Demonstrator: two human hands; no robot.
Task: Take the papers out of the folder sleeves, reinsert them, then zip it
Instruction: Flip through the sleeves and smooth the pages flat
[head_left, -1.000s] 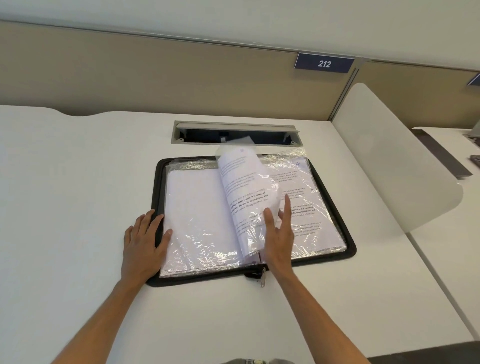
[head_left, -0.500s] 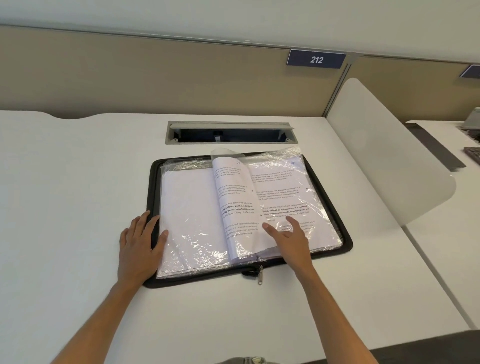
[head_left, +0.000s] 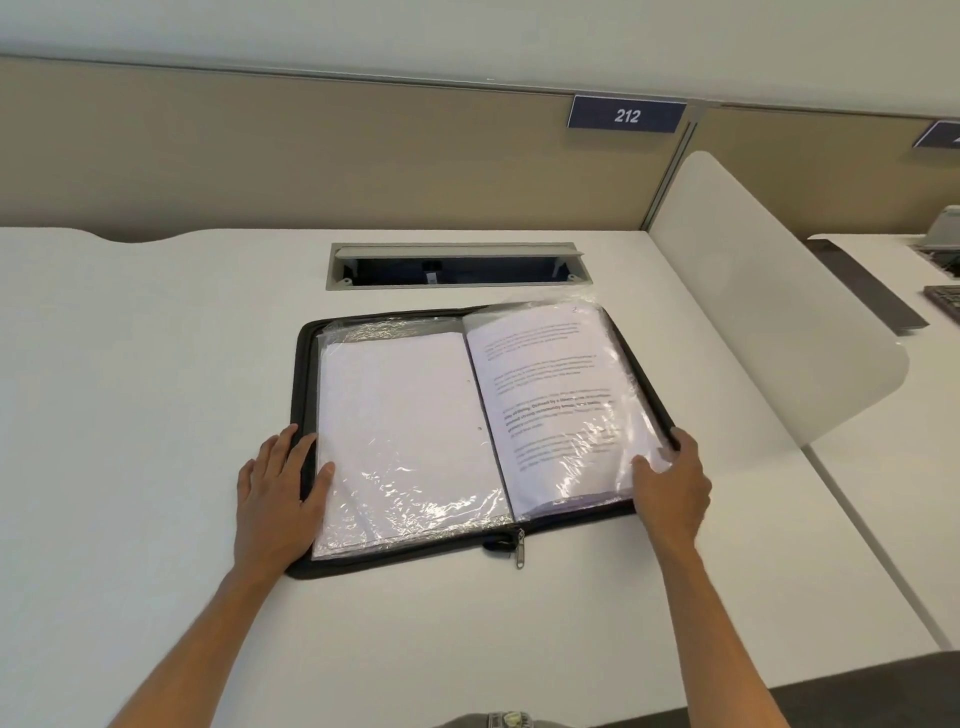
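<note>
Your left hand (head_left: 278, 499) lies flat, fingers straight and slightly spread, on the left edge of the black zip folder (head_left: 306, 395), thumb touching the left sleeve (head_left: 405, 441). The folder lies open on the white desk (head_left: 156, 415), just in front of the cable slot (head_left: 457, 265). The left sleeve shows a blank sheet; right of the folder's spine, the right sleeve (head_left: 561, 405) shows a printed page. The zipper pull (head_left: 519, 551) hangs at the folder's near edge, below the spine. Your right hand (head_left: 675, 483) grips the folder's right near corner, thumb on the plastic, fingers curled over the rim.
</note>
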